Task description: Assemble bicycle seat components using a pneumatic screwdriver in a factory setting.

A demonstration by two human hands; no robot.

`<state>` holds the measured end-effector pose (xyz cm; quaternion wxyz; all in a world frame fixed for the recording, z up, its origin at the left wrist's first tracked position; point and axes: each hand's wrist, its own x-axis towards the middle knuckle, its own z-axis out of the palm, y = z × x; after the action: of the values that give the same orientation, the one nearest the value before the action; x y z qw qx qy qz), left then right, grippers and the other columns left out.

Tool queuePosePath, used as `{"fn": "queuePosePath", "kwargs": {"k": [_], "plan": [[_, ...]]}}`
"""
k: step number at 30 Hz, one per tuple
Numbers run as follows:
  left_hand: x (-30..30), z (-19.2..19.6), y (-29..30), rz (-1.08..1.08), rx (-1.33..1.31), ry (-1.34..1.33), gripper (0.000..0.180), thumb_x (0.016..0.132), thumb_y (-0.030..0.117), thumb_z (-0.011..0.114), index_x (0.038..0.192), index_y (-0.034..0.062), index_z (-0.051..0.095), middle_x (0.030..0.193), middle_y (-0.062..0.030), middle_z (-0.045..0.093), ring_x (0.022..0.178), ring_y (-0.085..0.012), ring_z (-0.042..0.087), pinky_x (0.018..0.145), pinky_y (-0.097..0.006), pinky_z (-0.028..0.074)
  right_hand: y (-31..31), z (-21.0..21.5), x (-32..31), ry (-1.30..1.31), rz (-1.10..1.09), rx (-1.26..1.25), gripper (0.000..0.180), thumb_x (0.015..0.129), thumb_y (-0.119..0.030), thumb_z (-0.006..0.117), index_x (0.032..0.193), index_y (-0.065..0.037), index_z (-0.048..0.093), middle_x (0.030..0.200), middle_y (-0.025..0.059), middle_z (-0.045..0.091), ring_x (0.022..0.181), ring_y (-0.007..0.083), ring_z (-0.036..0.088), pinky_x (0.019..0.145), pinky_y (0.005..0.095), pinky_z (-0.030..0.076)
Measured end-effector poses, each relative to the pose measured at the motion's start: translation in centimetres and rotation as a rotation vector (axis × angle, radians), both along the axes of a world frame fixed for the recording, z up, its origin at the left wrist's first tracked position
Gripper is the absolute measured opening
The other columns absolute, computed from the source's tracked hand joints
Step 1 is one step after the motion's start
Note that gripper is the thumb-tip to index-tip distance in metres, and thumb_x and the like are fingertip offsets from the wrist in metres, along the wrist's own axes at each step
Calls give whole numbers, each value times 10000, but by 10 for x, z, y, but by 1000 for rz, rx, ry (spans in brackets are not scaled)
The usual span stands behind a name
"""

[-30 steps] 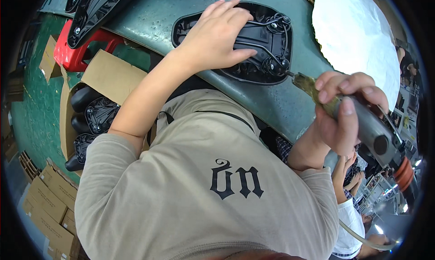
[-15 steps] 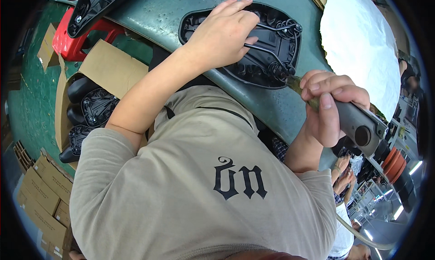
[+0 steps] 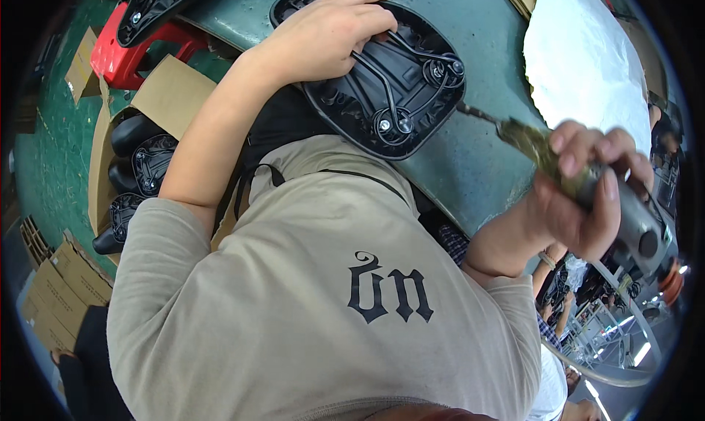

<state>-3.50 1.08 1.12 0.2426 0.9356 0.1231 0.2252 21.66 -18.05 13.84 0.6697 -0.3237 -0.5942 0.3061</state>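
Note:
An upturned black bicycle saddle [image 3: 341, 107] rests on the green-topped table, its underside, metal rails and two coil springs showing. My left hand [image 3: 327, 35] is closed over the rails at its far-left part, fingers partly hidden. In my right hand [image 3: 587, 190] is a grey power screwdriver [image 3: 637, 226] with a worn yellowish wrap near its nose. Its long thin bit [image 3: 481, 115] points left, with the tip just off the saddle's right rim, apart from the spring bolts.
Another black saddle [image 3: 158, 10] overhangs the table [image 3: 492, 43] at far left, above a red stool [image 3: 110, 57]. An open carton [image 3: 99, 190] holds several saddles. A white sheet [image 3: 580, 54] lies at far right. Stacked cartons [image 3: 70, 274] and a dark sleeve [image 3: 92, 355] appear lower left.
The screwdriver has come away from the near-right spring and moved right with my right hand. My left hand and the saddle have shifted left, and the saddle has turned somewhat.

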Motion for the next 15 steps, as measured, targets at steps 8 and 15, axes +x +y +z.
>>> {"fn": "queuePosePath", "kwargs": {"k": [8,15], "plan": [[-5,-9,1,-18,11,-23,328,796,24,653,1124,30,649,1223,-185,665,1381,-380,503,1157,-483,389,54,-27,7,162,49,-75,401,909,-48,499,1305,-43,566,1048,226,608,731,284,640,728,504,534],[1,-22,-2,77,96,-88,263,760,-42,667,1001,56,631,1117,-105,722,1359,-307,547,1179,-441,407,75,-42,3,95,67,-140,289,884,-26,495,1163,2,565,954,222,624,670,271,633,691,482,542]]}}
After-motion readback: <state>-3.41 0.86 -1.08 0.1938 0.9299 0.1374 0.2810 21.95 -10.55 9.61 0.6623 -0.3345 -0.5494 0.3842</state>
